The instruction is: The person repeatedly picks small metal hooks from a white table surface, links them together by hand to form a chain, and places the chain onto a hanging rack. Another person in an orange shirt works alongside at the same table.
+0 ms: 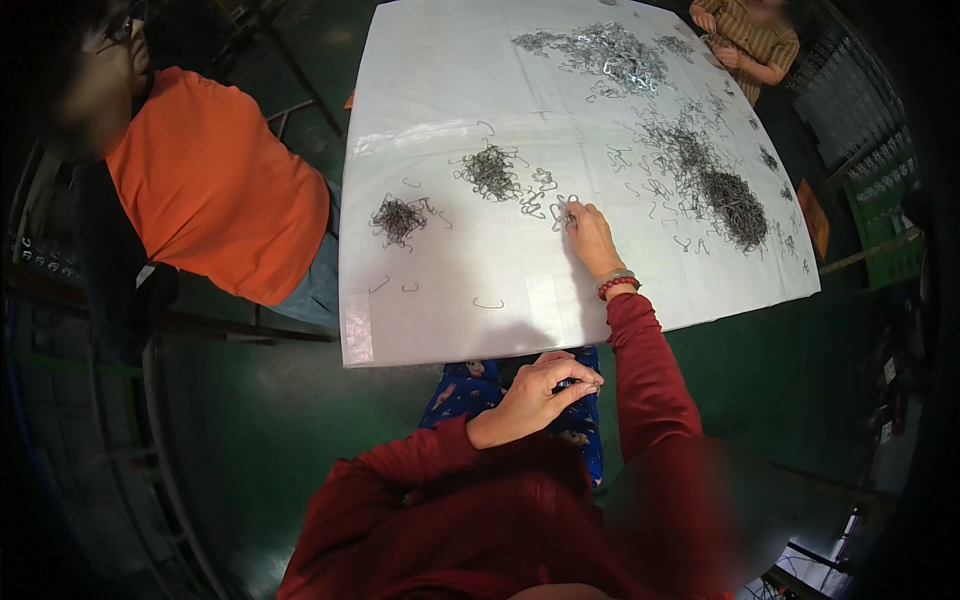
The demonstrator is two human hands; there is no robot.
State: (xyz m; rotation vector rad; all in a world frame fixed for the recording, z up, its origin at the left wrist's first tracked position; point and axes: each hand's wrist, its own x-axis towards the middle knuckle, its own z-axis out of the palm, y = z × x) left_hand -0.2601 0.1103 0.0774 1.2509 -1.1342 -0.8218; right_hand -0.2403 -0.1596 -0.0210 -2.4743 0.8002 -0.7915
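Small bent wire hooks lie scattered and heaped on a white-covered table [450, 325]. My right hand [592, 245], with a red bead bracelet at its wrist, reaches over the table. Its fingertips are closed on a wire hook [562, 212] at the end of a loose trail of hooks. That trail leads left to a dark pile of hooks [490, 172]. My left hand [540, 398] is held near my lap, just off the table's near edge. Its thumb and fingers are pinched together; a small bit shows at the tips, too small to make out.
A smaller hook pile [398, 220] lies at the left, a large dark pile [735, 210] at the right, and a shinier heap [615, 55] at the far side. A person in orange [220, 190] sits at the left; another in a striped shirt [755, 45] works at the far right.
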